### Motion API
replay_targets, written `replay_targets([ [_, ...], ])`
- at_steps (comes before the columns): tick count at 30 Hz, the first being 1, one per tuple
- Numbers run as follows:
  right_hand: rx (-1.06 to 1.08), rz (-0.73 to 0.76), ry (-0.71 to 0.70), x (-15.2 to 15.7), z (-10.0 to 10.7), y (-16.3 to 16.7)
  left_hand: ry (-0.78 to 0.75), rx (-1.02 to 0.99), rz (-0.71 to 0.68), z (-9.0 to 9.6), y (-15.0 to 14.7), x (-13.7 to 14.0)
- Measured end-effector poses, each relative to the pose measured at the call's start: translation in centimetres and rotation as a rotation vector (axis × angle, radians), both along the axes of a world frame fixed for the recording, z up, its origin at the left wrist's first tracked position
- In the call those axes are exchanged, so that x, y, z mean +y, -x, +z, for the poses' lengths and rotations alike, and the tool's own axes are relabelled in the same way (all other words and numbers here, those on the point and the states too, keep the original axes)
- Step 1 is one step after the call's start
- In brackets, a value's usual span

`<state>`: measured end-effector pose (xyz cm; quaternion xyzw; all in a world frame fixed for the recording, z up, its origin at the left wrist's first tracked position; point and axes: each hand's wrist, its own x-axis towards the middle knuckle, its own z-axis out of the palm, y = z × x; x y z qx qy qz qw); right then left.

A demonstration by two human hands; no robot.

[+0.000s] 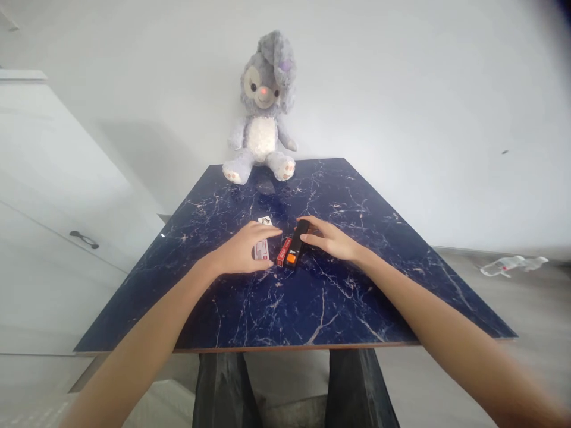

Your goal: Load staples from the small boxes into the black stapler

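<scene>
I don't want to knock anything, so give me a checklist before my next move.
1. Right grip on the black object: ok, around its far end.
2. Left grip free: ok, thumb and fingers apart.
3. Red box apart from the black object: cannot tell; very close beside it.
4. White-and-red card uncovered: not ok, left grip partly hides it.
5. Stuffed toy clear of both grips: ok.

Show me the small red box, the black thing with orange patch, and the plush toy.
Small red box (284, 252), head view: printed side.
Black thing (297, 245), head view: dark body.
Plush toy (261, 135), head view: white belly.
</scene>
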<state>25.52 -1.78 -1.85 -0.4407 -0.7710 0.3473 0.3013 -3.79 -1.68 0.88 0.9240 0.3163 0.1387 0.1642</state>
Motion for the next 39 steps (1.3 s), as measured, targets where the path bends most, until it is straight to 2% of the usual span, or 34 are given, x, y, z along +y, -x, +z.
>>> replay_targets([
  [4,-0.001,-0.002,0.005,-0.1,0.1,0.0,-0.021,-0.056,-0.092,-0.6,-1.6,-0.4],
  [12,-0.009,0.003,0.0,0.1,0.1,0.0,-0.03,0.018,0.059,-0.2,-1.0,0.0],
  [17,-0.002,0.009,0.001,0.1,0.0,0.0,-0.022,0.073,-0.022,0.1,-0.6,-0.1],
  [25,0.012,-0.02,0.007,0.0,-0.2,0.0,0.16,0.092,0.138,0.5,1.4,0.7],
  [28,0.045,-0.009,0.003,-0.2,-0.2,0.3,0.145,-0.004,0.172,0.5,0.6,0.3],
  [30,0.069,0.016,-0.002,-0.4,-0.2,0.5,0.124,-0.06,0.134,0.1,-0.4,0.0],
  [34,0.08,0.031,-0.022,-0.4,-0.4,0.8,0.12,-0.064,0.035,-1.0,-2.0,-0.3],
  [39,0.096,0.047,-0.002,-0.3,-0.6,0.8,0.153,-0.082,0.067,-1.6,-2.4,-0.4],
])
